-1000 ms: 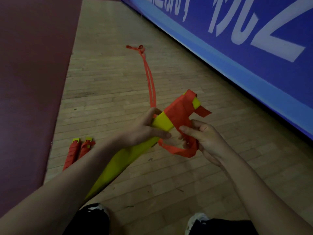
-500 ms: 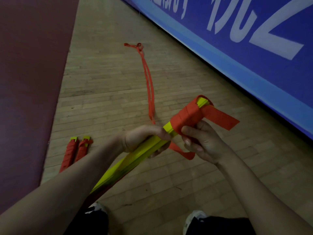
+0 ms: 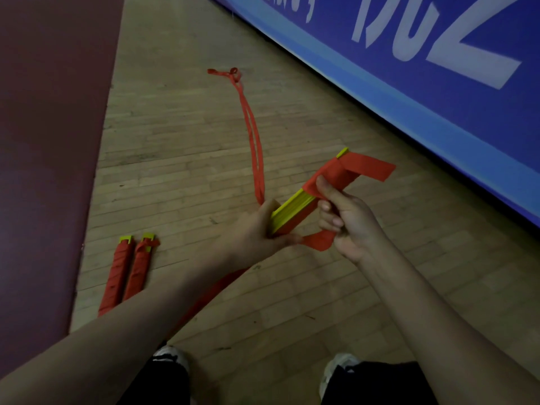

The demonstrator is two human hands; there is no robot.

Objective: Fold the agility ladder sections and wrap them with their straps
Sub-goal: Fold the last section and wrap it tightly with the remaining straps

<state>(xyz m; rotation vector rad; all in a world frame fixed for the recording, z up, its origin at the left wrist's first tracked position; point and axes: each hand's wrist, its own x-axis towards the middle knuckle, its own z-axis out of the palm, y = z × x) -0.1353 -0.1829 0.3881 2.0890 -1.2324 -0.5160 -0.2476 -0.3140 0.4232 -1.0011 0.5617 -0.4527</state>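
Note:
A stack of yellow ladder rungs [image 3: 292, 207] points up and to the right in front of me. My left hand [image 3: 257, 229] grips the stack at its middle. Red strap [image 3: 330, 175] is wound around the stack's far end, with a loose flat tail [image 3: 371, 168] sticking out to the right. My right hand [image 3: 347, 220] pinches the strap, its thumb on the wound part and a loop [image 3: 317, 241] hanging under its fingers. More red strap [image 3: 254, 135] trails away across the floor to a knotted end [image 3: 230, 73].
Two wrapped red bundles [image 3: 128, 270] with yellow tips lie side by side on the wooden floor at the left, next to a dark red mat [image 3: 43, 141]. A blue banner wall [image 3: 409, 83] runs along the right. My shoes [image 3: 169, 355] show at the bottom.
The yellow stack has turned edge-on and tilted further to the right. The strap is wound tighter on its end, and the loose tail has swung out to the right.

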